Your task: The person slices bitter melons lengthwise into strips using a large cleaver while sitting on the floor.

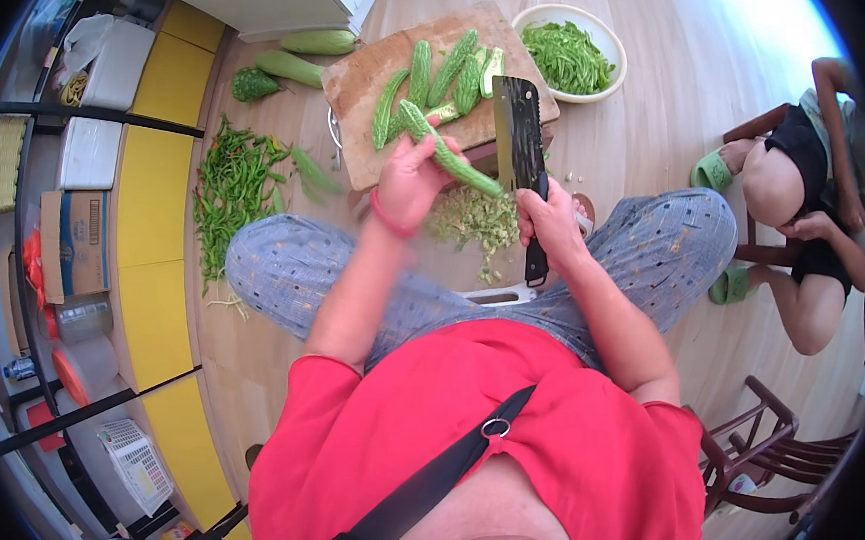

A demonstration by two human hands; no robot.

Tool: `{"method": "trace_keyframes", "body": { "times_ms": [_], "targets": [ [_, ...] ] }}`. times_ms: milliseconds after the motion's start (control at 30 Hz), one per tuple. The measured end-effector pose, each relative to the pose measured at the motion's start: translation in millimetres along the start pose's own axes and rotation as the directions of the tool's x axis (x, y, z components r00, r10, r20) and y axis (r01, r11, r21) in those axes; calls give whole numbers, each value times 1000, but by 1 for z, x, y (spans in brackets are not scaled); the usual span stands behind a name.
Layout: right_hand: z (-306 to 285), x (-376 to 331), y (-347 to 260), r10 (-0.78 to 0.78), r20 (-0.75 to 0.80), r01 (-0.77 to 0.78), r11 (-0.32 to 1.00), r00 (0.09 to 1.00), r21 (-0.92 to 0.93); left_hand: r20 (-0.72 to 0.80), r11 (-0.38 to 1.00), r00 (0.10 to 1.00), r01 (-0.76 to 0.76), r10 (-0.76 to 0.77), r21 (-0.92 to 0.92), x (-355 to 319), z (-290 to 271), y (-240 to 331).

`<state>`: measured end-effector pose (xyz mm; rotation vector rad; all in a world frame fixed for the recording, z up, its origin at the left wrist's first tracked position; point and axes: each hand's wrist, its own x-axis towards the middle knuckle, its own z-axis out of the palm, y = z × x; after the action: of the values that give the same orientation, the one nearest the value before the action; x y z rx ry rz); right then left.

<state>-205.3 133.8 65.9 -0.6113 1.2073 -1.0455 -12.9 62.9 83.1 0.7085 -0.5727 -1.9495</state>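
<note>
My left hand (408, 183), with a red band at the wrist, is closed around a long bumpy green bitter melon (450, 159). My right hand (553, 218) grips the black handle of a broad dark-bladed cleaver (520, 131), its blade pointing away from me. The melon's near end lies close to the cleaver by the handle; whether they touch I cannot tell. Beyond my hands, a wooden chopping board (360, 89) bears several bitter melon pieces (454, 68), some with the pale cut side showing. Pale scraps (476, 218) lie on the floor between my knees.
A white bowl (620, 57) of green strips stands right of the board. Left on the floor are red and green chillies (233, 181), a whole bitter melon (253, 84) and smooth green gourds (318, 41). Shelves with yellow fronts (163, 181) line the left. Another person (789, 185) sits right, near a wooden chair (776, 445).
</note>
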Motion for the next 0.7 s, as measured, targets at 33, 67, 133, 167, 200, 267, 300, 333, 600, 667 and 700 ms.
{"method": "trace_keyframes", "body": {
  "times_ms": [33, 67, 133, 167, 200, 267, 300, 333, 600, 667, 700],
  "targets": [
    [1, -2, -1, 0, 3, 0, 1000, 1000, -15, 17, 997, 1000, 13, -12, -82, 4, -8, 2],
    [1, -2, -1, -6, -10, 5, 1000, 1000, -30, -71, 996, 997, -10, 4, -90, 7, -11, 0],
    [1, -3, -1, -12, -30, 10, 997, 999, -81, -168, 979, 982, 53, -87, -196, 7, -23, -2],
    [3, -4, -1, -3, -69, -2, 998, 998, -63, -169, 976, 973, 126, -157, -178, 5, -21, -3],
    [3, -4, 1, 17, -51, -21, 997, 999, -80, -140, 969, 972, 165, -191, -182, 6, -34, -6],
    [3, -7, -4, 57, -32, -60, 992, 998, -110, -225, 962, 945, 199, -239, -186, 5, -27, -11],
    [6, -11, -8, 54, -30, -55, 996, 998, -66, -277, 958, 924, 219, -264, -183, 4, -20, -12],
    [6, -12, -10, 34, 4, -34, 997, 999, -63, -276, 948, 915, 245, -295, -201, 4, -18, -14],
    [7, -15, -9, 32, 73, -26, 996, 997, -82, -197, 933, 918, 309, -344, -186, -5, 0, -15],
    [8, -15, -5, 25, 87, -17, 996, 996, -90, -196, 934, 919, 309, -342, -180, -11, 4, -14],
    [9, -14, -4, 34, 114, -26, 997, 993, -69, -183, 935, 923, 306, -337, -181, -13, 6, -12]
  ]
}}
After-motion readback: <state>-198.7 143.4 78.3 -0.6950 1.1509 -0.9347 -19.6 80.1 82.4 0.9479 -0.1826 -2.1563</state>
